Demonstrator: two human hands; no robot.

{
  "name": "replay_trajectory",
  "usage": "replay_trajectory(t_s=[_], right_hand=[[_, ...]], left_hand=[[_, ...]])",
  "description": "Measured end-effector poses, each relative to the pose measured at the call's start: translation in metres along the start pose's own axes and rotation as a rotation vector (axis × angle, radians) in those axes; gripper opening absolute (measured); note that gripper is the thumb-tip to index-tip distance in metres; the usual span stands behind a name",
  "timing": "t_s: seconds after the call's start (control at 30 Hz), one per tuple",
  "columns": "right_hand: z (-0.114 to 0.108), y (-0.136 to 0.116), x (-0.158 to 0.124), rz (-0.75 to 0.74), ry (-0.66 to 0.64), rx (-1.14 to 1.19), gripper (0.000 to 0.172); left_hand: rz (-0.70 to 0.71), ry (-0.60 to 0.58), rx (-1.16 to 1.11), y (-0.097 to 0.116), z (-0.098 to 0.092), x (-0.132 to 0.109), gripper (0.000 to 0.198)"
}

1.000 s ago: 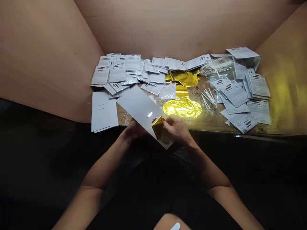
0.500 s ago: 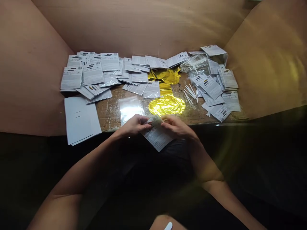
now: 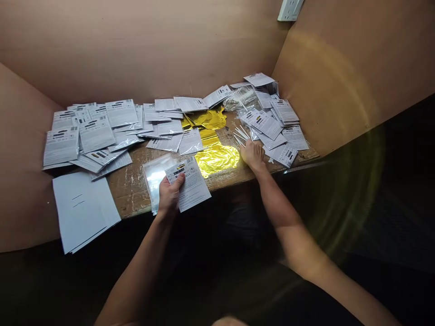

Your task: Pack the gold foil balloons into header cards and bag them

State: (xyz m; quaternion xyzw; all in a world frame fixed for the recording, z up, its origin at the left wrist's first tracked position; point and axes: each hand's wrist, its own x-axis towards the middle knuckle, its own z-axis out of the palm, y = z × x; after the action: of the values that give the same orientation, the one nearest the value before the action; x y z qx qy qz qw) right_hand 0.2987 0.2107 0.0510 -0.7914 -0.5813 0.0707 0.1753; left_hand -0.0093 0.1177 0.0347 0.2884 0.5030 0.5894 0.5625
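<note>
My left hand (image 3: 170, 194) is closed on a white printed card (image 3: 192, 188), thumb on its face near the black and gold print at the top. The card is tilted over the table's front edge and overlaps a stack of clear plastic sleeves (image 3: 153, 174). My right hand (image 3: 253, 155) is down at the thin white sticks (image 3: 242, 133), its fingers bent toward them. Its fingertips are hidden, so I cannot see whether a stick is between them. Shiny gold foil balloons (image 3: 217, 160) lie flat between my hands.
Many packed cards in clear sleeves (image 3: 97, 133) are heaped at the back left, and another heap (image 3: 265, 122) is at the right. Large white sheets (image 3: 83, 208) overhang the front left edge. Tan panels (image 3: 152, 45) enclose the table; a socket strip (image 3: 290, 10) is on the back wall.
Both hands held the card before; now only my left does, and it has moved left. My right hand has let go and reached right to the white sticks. The view has turned and tilted.
</note>
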Motion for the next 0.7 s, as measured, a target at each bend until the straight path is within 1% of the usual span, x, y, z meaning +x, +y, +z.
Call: replay_trajectory(t_s=[0.07,0.1,0.13,0.17,0.2,0.23,0.27,0.3,0.33,0.37,0.4,0.43,0.5,0.57,0.67,0.7], right_hand=[[-0.002,0.012,0.021,0.001,-0.074,-0.145,0.029],[-0.003,0.014,0.024,-0.006,-0.088,-0.161,0.029],[-0.003,0.014,0.023,-0.012,-0.075,-0.137,0.028],[-0.004,0.011,0.017,-0.022,-0.052,-0.067,0.027],[-0.005,0.005,0.008,-0.042,-0.042,0.055,0.027],[-0.006,-0.002,-0.006,-0.077,-0.068,0.220,0.028],[-0.008,-0.010,-0.022,-0.124,-0.137,0.411,0.031],[-0.010,-0.019,-0.040,-0.176,-0.244,0.606,0.036],[-0.012,-0.028,-0.059,-0.222,-0.381,0.771,0.039],[-0.013,-0.038,-0.078,-0.249,-0.499,0.889,0.041],[-0.014,-0.047,-0.094,-0.261,-0.584,0.969,0.043],[-0.014,-0.055,-0.107,-0.261,-0.640,1.018,0.044],[-0.009,-0.068,-0.124,-0.242,-0.669,1.057,0.046],[0.000,-0.073,-0.128,-0.222,-0.624,1.039,0.049],[0.015,-0.072,-0.128,-0.165,-0.527,1.027,0.052],[0.019,-0.070,-0.130,-0.146,-0.537,1.039,0.053]], left_hand=[[-0.056,-0.008,-0.035,0.002,-0.004,0.004,0.056],[-0.080,-0.011,-0.053,0.002,-0.004,0.005,0.057],[-0.098,-0.013,-0.070,0.003,-0.004,0.005,0.058],[-0.108,-0.018,-0.084,0.003,-0.003,0.005,0.060],[-0.112,-0.024,-0.092,0.003,-0.003,0.004,0.062],[-0.113,-0.032,-0.093,0.003,-0.002,0.004,0.063],[-0.113,-0.040,-0.090,0.003,-0.001,0.003,0.063],[-0.112,-0.045,-0.085,0.003,-0.001,0.002,0.063],[-0.111,-0.048,-0.079,0.003,-0.002,0.002,0.062],[-0.109,-0.051,-0.072,0.002,-0.003,0.001,0.061],[-0.104,-0.052,-0.065,0.002,-0.003,0.001,0.061],[-0.096,-0.053,-0.058,0.002,-0.004,0.000,0.060],[-0.082,-0.060,-0.038,-0.001,-0.005,-0.001,0.060],[-0.069,-0.072,-0.026,-0.005,-0.005,-0.005,0.062],[-0.035,-0.086,-0.014,-0.015,-0.001,-0.017,0.064],[-0.014,-0.086,-0.008,-0.019,0.000,-0.022,0.063]])
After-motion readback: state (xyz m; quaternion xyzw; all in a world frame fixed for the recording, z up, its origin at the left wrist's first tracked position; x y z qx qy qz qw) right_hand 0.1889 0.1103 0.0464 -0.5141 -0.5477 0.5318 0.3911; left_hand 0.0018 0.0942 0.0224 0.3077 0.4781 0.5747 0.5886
